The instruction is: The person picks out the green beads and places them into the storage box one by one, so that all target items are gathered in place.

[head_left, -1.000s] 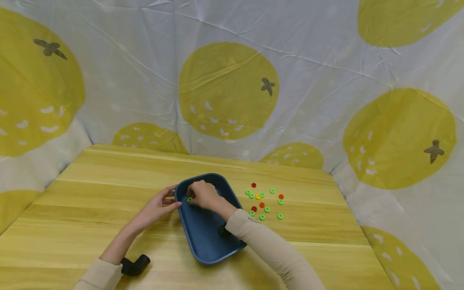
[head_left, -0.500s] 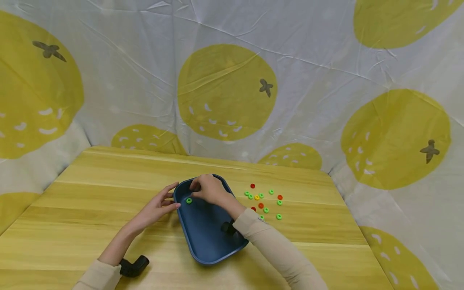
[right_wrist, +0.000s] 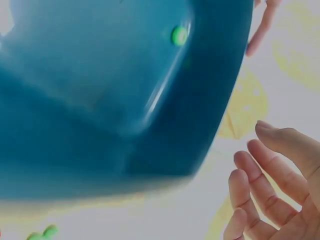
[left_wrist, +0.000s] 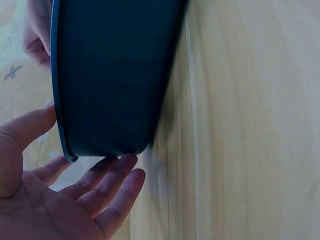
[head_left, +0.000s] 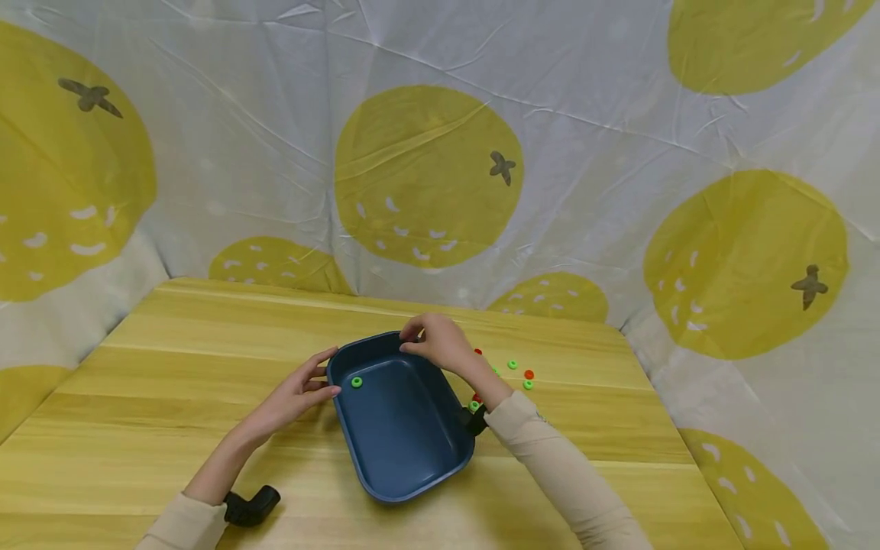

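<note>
A person's left hand (head_left: 292, 401), fingers nearly straight, touches the side of a dark blue tray (head_left: 402, 428) just to its right. One green ring (head_left: 357, 383) is inside, close past the left fingertips. The right hand (head_left: 440, 341), thumb and fingers apart, is near the tray's far rim; to its right, some partly hidden by the forearm (head_left: 490, 382), red and green rings (head_left: 528, 374) lie on the table (head_left: 206, 344)

The dark-blue, rectangular plastic tray (head_left: 402, 428) looks smooth, faintly glossy; the green plastic ring (head_left: 357, 383) at its ten o'clock, smooth. Flat yellow wood-grained tabletop (head_left: 199, 367); creased white-and-yellow cloth sheet (head_left: 584, 84) at twelve o'clock.
</note>
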`<state>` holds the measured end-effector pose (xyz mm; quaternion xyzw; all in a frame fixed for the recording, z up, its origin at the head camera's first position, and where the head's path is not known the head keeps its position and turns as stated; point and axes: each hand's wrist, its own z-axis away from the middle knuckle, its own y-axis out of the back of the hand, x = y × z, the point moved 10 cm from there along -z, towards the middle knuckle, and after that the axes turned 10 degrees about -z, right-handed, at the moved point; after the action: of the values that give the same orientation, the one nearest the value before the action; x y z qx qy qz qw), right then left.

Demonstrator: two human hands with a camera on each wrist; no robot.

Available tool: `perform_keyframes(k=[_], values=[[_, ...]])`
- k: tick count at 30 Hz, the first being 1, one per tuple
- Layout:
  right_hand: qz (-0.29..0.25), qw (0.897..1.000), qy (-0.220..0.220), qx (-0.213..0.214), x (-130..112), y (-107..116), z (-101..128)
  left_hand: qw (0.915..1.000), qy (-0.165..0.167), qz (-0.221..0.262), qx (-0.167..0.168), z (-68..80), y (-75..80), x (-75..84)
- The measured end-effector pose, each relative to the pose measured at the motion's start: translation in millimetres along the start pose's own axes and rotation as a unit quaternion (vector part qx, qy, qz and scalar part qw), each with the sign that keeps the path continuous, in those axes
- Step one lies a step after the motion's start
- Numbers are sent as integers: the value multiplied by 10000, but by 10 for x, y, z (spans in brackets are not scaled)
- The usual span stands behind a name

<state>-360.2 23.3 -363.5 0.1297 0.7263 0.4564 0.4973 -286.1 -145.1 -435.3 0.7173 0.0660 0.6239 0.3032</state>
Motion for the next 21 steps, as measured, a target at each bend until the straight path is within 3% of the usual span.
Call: perform_keyframes(k=[10, 21], values=[[-119, 9992, -143, 344, 339, 280, 197, 10000, 43, -33, 20, -7, 15, -26], [106, 9965, -671, 492, 864, 293, 438, 10000, 69, -44, -51, -16, -8, -41]])
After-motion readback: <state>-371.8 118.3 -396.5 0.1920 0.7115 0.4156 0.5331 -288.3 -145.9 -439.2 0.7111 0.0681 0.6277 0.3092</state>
